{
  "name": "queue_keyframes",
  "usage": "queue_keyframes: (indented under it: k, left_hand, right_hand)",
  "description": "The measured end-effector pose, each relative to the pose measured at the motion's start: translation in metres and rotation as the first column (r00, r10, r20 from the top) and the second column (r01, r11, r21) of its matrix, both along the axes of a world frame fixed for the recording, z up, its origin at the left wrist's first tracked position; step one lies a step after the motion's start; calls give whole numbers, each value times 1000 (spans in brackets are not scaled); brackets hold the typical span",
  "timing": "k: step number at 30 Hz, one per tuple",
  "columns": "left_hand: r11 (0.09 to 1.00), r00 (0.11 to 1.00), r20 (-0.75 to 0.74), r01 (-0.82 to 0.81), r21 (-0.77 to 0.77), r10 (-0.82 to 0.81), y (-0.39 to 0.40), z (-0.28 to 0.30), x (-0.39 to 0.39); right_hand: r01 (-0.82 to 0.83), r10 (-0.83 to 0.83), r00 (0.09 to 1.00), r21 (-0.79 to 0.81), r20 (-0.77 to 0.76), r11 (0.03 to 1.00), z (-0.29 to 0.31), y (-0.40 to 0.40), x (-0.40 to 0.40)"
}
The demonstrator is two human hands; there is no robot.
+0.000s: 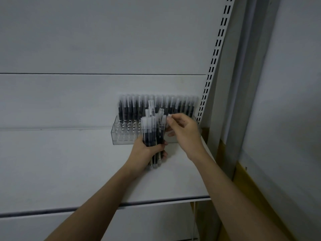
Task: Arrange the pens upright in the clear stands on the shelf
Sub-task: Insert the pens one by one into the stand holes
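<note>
Here, on a white shelf [69, 162], one clear stand [125, 136] at the far right, against the back panel [86, 49]. In its far row, many dark pens with pale caps [173, 106], upright and close together, too blurred to count exactly. In the near rows at the left end, only open round holes visible. Just in front of the stand, left hand [144, 153] gripping a bundle of pens [152, 134] upright, fingers curled tight around the lower part; perhaps six or more, number not sure. To the right, right hand [182, 131] pinching one pen cap [164, 119] at the top right of the bundle, thumb and forefinger closed on it. Farther right, a slotted upright [211, 70].
</note>
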State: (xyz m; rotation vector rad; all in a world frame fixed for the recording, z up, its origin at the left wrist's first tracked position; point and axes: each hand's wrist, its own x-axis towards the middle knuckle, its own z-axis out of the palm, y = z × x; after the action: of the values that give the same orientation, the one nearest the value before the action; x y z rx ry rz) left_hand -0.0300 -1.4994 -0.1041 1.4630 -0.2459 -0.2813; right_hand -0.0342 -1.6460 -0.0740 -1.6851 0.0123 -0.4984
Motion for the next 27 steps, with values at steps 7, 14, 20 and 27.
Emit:
queue_keyframes:
  k: [7,14,20,27]
  left_hand:
    - [999,1000,19,-7,35,6,-1,0,-1]
    - [1000,1000,24,-2,8,2,1,-5,3]
    - [998,999,6,50,22,-51,0,-5,4]
    - [1000,999,-33,9,7,-8,-1,-4,5]
  right_hand:
    - [62,-62,998,13,27,998,-1,4,-1]
    - [-76,77,991,18,-111,997,8,2,4]
    - [100,-105,993,89,47,991,47,-21,11]
    - [200,-187,974,-102,126,975,56,-44,35]
